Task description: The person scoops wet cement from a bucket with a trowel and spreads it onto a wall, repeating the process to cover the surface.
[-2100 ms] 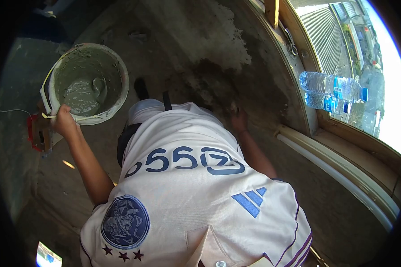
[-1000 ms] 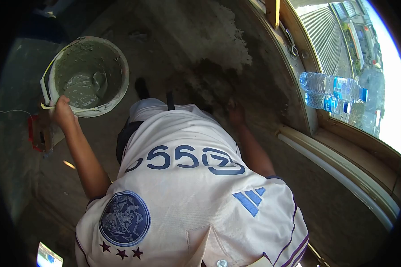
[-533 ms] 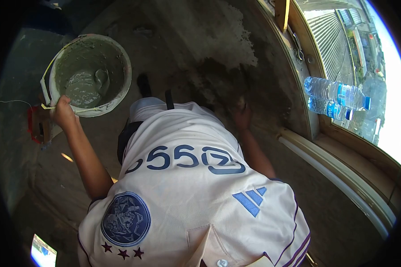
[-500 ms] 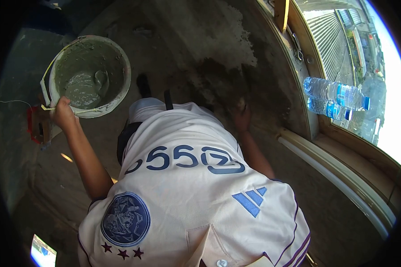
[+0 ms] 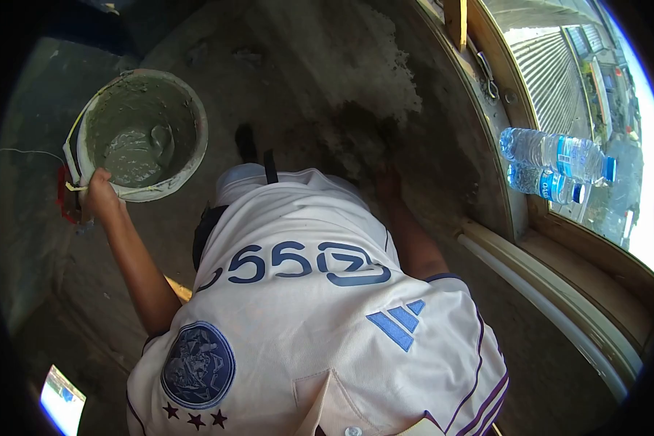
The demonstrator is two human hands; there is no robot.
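The concrete floor (image 5: 283, 65) fills most of the frame, grey and rough, with a darker wet patch (image 5: 356, 138) of mortar spread just above centre and a paler, grainy patch higher up. Over the lower middle hangs the person's own white jersey (image 5: 305, 320), with blue lettering, a round dark-blue crest and three blue stripes. Along the right side curves a wooden window frame (image 5: 487, 123), a pale pipe (image 5: 545, 291) running beside its lower part, and beyond the glass lie bright roofs. In the upper left stands a round bucket (image 5: 189, 109), its inside coated grey and a pool of wet cement (image 5: 134, 149) lying at the bottom (a yellowish handle or cord runs along its left rim). Two clear water bottles (image 5: 552, 152) with blue labels lie side by side on the sill at the right edge. The left hand (image 5: 100, 196) sits at the bucket's lower-left rim, fingers curled tight around rim and handle. The right hand (image 5: 386, 185) reaches down to the wet patch at centre, touching the floor; whether its fingers are spread or pressed together I cannot tell, since they blend into the dark mortar. A small bright screen (image 5: 62, 400) shows at the lower left corner.
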